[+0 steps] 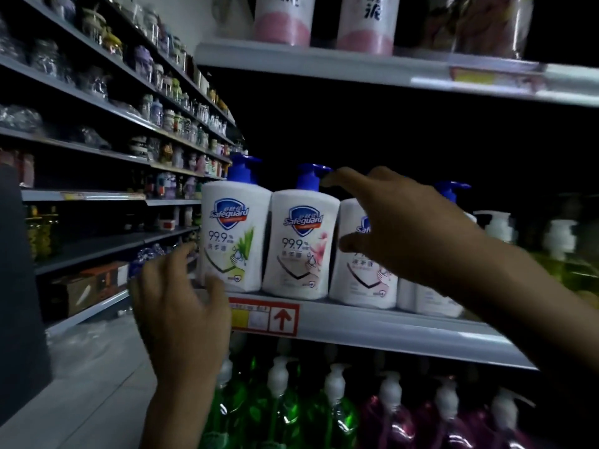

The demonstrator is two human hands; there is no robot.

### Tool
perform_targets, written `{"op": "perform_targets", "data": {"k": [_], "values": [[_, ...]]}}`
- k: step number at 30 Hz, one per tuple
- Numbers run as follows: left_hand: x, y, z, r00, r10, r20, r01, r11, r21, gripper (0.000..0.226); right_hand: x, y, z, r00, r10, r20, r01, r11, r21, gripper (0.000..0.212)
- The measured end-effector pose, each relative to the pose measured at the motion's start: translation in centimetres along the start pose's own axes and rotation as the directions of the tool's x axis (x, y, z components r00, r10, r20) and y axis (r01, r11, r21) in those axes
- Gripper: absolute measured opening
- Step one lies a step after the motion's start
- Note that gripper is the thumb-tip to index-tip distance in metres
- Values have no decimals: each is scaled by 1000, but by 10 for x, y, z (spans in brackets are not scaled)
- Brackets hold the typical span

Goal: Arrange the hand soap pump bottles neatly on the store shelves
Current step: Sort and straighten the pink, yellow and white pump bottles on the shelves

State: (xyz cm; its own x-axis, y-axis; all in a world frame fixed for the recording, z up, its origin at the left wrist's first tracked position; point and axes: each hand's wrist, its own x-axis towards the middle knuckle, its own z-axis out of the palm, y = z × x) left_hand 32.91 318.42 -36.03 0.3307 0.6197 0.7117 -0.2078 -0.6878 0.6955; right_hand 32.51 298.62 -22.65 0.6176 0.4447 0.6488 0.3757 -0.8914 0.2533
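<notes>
White Safeguard pump bottles with blue pumps stand in a row on the grey shelf (372, 322). The leftmost bottle (235, 234) has a green leaf label. Beside it stands a pink-flower bottle (301, 244), then a third bottle (363, 273) partly hidden by my right hand (398, 225). That hand is spread open in front of the third bottle, its fingertips near the second bottle's pump, gripping nothing. My left hand (181, 303) is open just left of and below the leftmost bottle, the thumb close to its base. Another bottle (431, 299) stands behind my right forearm.
Below the shelf stand clear green bottles (278, 413) and pink bottles (447, 422) with white pumps. The upper shelf (356, 64) carries pink-and-white containers. A long aisle of stocked shelves (113, 131) runs along the left. More white-pump bottles (499, 225) stand to the right.
</notes>
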Motion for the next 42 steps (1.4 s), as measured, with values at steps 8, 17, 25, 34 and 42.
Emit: {"op": "perform_targets", "data": {"k": [8,17,25,34,42], "values": [[-48,44,41,917,259,304,-330,920,211,57,6,41,18,988,105,118,-81,978,-192,96],[-50,45,45,923,251,293,-317,927,202,55,4,45,28,997,31,64,-19,982,-187,95],[-70,62,59,897,368,246,-398,913,85,46,-46,98,-1,970,208,129,-176,959,-223,111],[-91,75,78,855,401,330,-428,904,9,47,-43,122,30,986,153,60,-143,979,-146,119],[-102,98,83,856,460,234,-456,887,-76,38,-60,153,14,987,141,-80,-137,989,55,90]]}}
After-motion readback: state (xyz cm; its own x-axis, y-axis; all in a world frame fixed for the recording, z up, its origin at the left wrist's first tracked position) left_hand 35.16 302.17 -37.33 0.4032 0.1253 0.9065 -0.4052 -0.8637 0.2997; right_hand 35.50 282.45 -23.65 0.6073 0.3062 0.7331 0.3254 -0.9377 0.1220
